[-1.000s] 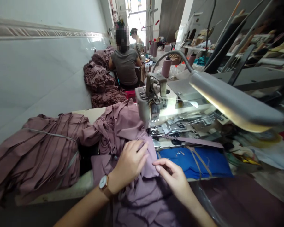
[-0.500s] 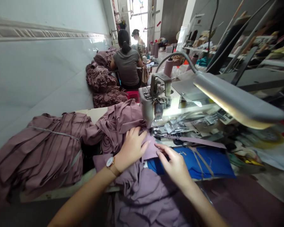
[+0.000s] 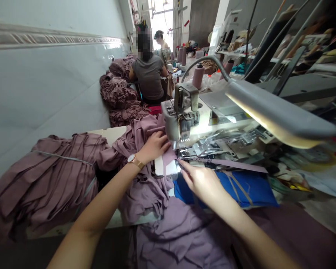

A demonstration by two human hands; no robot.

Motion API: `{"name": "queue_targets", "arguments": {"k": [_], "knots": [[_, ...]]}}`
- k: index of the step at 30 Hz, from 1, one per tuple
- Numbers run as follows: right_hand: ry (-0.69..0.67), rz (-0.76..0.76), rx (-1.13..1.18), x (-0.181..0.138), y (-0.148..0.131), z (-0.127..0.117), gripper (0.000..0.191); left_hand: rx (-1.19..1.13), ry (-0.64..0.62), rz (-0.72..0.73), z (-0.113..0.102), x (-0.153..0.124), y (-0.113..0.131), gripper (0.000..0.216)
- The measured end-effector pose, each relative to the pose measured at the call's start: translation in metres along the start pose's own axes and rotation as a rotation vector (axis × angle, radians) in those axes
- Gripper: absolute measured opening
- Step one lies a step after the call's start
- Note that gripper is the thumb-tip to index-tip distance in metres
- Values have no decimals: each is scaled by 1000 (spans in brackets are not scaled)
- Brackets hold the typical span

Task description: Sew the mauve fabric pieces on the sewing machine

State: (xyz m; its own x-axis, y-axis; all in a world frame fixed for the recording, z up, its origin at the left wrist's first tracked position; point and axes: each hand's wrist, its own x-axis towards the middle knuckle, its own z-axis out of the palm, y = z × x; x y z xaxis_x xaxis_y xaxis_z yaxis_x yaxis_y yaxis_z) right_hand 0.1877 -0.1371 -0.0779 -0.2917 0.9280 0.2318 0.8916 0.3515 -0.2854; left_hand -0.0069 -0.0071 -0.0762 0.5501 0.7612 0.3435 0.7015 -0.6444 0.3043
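Observation:
My left hand (image 3: 154,147), with a watch (image 3: 131,158) on its wrist, lies flat on mauve fabric (image 3: 140,130) just left of the sewing machine (image 3: 169,116). Its fingers are stretched toward the needle area. My right hand (image 3: 203,183) is open, index finger pointing at the fabric edge beside the presser foot (image 3: 183,152), the thumb apart below. A narrow mauve strip (image 3: 235,165) runs rightward from the foot. Loose mauve cloth (image 3: 173,228) hangs over the table's front edge below my hands.
A tied bundle of mauve pieces (image 3: 64,168) lies on the left. A blue packet (image 3: 246,190) sits under my right wrist. The lamp (image 3: 277,112) reaches over the machine. Two people (image 3: 149,76) sit beyond, near fabric heaps (image 3: 117,89) along the wall.
My left hand has slid forward with the fabric, uncovering a white plate in front of the needle. The right hand has moved slightly left and forward, its index finger now nearer the presser foot.

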Motion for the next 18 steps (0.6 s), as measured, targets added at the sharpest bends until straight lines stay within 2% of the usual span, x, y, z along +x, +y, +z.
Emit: {"name": "queue_targets", "arguments": {"k": [3, 6, 7, 9, 10, 12, 13, 14, 15, 18], "knots": [[22, -29, 119, -13, 5, 0, 34, 11, 4, -8, -13, -12, 12, 31], [90, -41, 354, -48, 17, 7, 28, 32, 49, -166, -29, -63, 47, 42], [85, -20, 412, -62, 20, 11, 24, 39, 0, -239, -32, -85, 59, 44], [15, 8, 479, -83, 24, 18, 19, 55, -231, -362, -37, -126, 75, 47], [-29, 10, 494, -89, 24, 21, 17, 74, -348, -423, -37, -141, 77, 39], [-91, -14, 504, -90, 17, 27, 16, 76, -502, -511, -40, -156, 68, 22], [-105, -32, 497, -86, 11, 31, 15, 36, -510, -546, -43, -155, 58, 18], [-108, -51, 481, -80, 4, 34, 13, -27, -441, -573, -49, -150, 46, 16], [-109, -66, 453, -72, -4, 38, 12, -93, -307, -591, -58, -142, 32, 14], [-93, -71, 314, -50, -29, 53, 7, -144, 224, -611, -93, -110, 1, 24]]}}
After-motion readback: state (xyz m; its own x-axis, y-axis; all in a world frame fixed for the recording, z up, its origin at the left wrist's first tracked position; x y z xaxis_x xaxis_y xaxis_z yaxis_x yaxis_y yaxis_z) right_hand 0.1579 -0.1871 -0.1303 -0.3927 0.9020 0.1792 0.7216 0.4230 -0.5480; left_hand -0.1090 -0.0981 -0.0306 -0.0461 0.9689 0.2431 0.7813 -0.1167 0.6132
